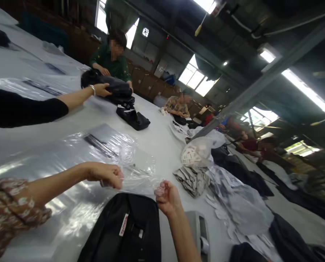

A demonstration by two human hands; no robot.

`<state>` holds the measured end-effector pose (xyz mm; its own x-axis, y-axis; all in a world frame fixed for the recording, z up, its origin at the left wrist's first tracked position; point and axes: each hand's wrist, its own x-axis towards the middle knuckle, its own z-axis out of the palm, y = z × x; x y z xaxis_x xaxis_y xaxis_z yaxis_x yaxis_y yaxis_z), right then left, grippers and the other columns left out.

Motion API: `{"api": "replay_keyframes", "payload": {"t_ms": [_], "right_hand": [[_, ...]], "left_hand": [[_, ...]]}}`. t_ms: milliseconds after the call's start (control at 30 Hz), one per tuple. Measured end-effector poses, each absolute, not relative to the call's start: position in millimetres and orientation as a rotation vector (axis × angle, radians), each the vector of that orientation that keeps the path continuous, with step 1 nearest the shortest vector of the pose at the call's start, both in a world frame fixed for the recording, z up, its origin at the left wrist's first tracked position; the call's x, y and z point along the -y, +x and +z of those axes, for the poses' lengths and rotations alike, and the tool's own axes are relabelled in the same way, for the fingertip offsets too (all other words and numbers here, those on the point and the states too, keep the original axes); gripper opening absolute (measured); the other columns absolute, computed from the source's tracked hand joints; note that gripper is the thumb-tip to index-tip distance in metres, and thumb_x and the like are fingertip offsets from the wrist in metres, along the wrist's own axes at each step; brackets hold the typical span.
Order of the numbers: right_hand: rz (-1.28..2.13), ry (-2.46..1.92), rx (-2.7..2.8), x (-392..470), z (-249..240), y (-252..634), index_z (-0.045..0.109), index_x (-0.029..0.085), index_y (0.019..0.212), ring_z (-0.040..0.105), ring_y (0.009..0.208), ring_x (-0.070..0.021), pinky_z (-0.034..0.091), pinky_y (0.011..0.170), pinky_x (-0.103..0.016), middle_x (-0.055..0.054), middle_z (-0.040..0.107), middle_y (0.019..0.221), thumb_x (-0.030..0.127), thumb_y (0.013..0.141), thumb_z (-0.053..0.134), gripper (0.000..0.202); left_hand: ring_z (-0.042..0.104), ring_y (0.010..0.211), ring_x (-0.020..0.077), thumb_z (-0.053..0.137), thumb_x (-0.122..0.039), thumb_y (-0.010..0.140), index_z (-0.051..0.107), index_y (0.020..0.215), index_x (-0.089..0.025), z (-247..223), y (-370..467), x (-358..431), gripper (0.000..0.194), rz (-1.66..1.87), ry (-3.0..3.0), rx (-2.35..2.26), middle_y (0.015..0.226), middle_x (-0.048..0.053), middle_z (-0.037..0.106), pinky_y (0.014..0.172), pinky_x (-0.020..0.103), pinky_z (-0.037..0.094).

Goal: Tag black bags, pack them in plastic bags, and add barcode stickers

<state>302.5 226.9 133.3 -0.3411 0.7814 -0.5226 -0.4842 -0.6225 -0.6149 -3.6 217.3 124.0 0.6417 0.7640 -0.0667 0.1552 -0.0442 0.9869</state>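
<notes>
My left hand (108, 175) and my right hand (167, 198) are both closed on a clear plastic bag (139, 183), stretched taut between them. Just below the bag, a black backpack (124, 229) with a white-and-red label lies on the table, close to me. My right hand is near the backpack's upper right edge. Under my left forearm spread shiny clear plastic sheets or bags (50, 163). A grey tape dispenser-like object (200, 233) stands to the right of the backpack, partly behind my right forearm.
Crumpled grey paper (194, 180) and a large plastic bag (241, 200) lie to the right. Another person's arm (77, 98) reaches in from the left to black bags (113, 85). A person in green (110, 60) works across the white table (157, 134). A slanted metal post (233, 105) rises on the right.
</notes>
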Motion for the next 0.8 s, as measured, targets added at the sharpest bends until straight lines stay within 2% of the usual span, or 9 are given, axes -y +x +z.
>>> {"api": "replay_keyframes", "payload": {"t_ms": [67,200,267,367,433,567,700,800], "right_hand": [[1.882,-1.134,0.609,-235.7,146.6,308.8,0.044,0.021,0.051,0.033,0.034,-0.008,0.019,0.028,-0.014,0.008,0.036,0.041,0.024,0.082,0.053,0.032],[1.393,-1.174,0.997,-257.3,175.9,331.4,0.048,0.023,0.056,0.047,0.051,-0.0096,0.04,0.042,-0.017,0.008,0.043,0.053,0.038,0.087,0.051,0.034],[1.134,-1.228,1.236,-258.6,170.9,343.4,0.052,0.023,0.058,0.048,0.058,-0.01,0.042,0.049,-0.017,0.008,0.046,0.057,0.035,0.082,0.061,0.028],[0.939,-1.309,1.517,-238.4,126.5,352.5,0.055,0.022,0.059,0.046,0.062,-0.0115,0.04,0.056,-0.018,0.006,0.048,0.059,0.022,0.068,0.071,0.019],[0.919,-1.351,1.625,-215.2,85.2,353.0,0.052,0.022,0.057,0.043,0.059,-0.012,0.037,0.057,-0.021,0.006,0.047,0.057,0.019,0.064,0.068,0.018],[0.937,-1.472,1.657,-174.3,31.9,354.5,0.046,0.022,0.06,0.035,0.056,-0.0114,0.03,0.054,-0.022,0.007,0.04,0.056,0.023,0.07,0.058,0.016],[1.042,-1.567,1.6,-160.4,32.8,361.2,0.044,0.022,0.066,0.033,0.055,-0.0107,0.026,0.051,-0.021,0.008,0.037,0.057,0.032,0.075,0.057,0.019],[1.168,-1.589,1.522,-157.2,44.7,363.7,0.04,0.023,0.069,0.028,0.051,-0.0095,0.023,0.047,-0.021,0.009,0.032,0.056,0.04,0.08,0.052,0.023]], "left_hand": [[0.038,0.039,0.0092,0.082,-0.045,0.063,0.051,0.05,-0.018,136.4,12.0,-239.7,0.043,0.598,1.719,-0.771,0.044,-0.006,0.042,0.039,0.022,0.027],[0.049,0.054,0.0118,0.052,-0.045,0.092,0.056,0.067,-0.018,160.7,28.2,-299.4,0.037,0.79,1.964,-0.775,0.057,-0.003,0.052,0.054,0.023,0.032],[0.053,0.063,0.0135,0.048,-0.042,0.095,0.058,0.073,-0.018,153.6,31.9,-311.7,0.035,0.795,2.086,-0.755,0.065,0.001,0.058,0.06,0.025,0.035],[0.052,0.064,0.0145,0.055,-0.041,0.092,0.058,0.068,-0.018,110.6,35.9,-289.9,0.033,0.671,2.248,-0.731,0.064,0.001,0.057,0.064,0.028,0.04],[0.054,0.062,0.0135,0.056,-0.043,0.092,0.058,0.07,-0.017,72.4,37.2,-260.6,0.034,0.54,2.291,-0.742,0.065,-0.002,0.057,0.066,0.03,0.045],[0.06,0.069,0.0142,0.056,-0.044,0.093,0.062,0.083,-0.016,23.2,36.1,-217.4,0.03,0.407,2.187,-0.888,0.074,-0.001,0.062,0.071,0.033,0.05],[0.06,0.071,0.0151,0.049,-0.047,0.096,0.061,0.08,-0.016,17.3,38.0,-209.6,0.036,0.431,1.929,-1.052,0.074,-0.001,0.061,0.073,0.034,0.049],[0.058,0.076,0.0179,0.049,-0.052,0.092,0.056,0.075,-0.018,21.0,45.4,-203.1,0.039,0.519,1.686,-1.189,0.075,0.0,0.058,0.076,0.036,0.046]]}}
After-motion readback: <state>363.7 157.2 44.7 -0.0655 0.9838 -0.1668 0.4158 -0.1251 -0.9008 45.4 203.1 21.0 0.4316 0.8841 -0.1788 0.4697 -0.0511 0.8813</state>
